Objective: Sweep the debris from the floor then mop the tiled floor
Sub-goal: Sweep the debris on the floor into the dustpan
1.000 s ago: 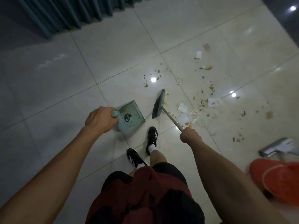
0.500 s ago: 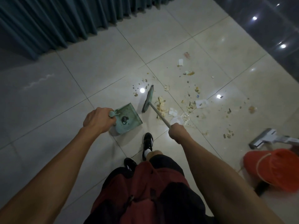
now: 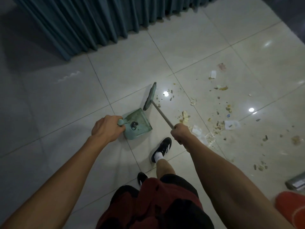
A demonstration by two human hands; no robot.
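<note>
My left hand (image 3: 106, 128) grips the handle of a green dustpan (image 3: 138, 125) that rests on the pale tiled floor (image 3: 128, 70), with a small dark lump inside it. My right hand (image 3: 180, 132) holds the wooden stick of a green broom (image 3: 149, 96). The broom head stands just beyond the dustpan's far corner, left of the mess. Debris (image 3: 217, 113) of crumbs, peel and paper scraps is spread over the tiles to the right of the broom, with a yellowish pile (image 3: 184, 117) close to my right hand.
Dark teal curtains (image 3: 92, 23) hang along the far side. My feet in black shoes (image 3: 162, 148) stand below the dustpan. A red bucket (image 3: 292, 210) and a grey mop head (image 3: 296, 183) sit at the lower right edge. Ceiling lights glare on the tiles.
The broom head has swung left, away from the yellowish pile, to a spot beyond the dustpan's corner. The view has shifted, so the curtains show more and the bucket less.
</note>
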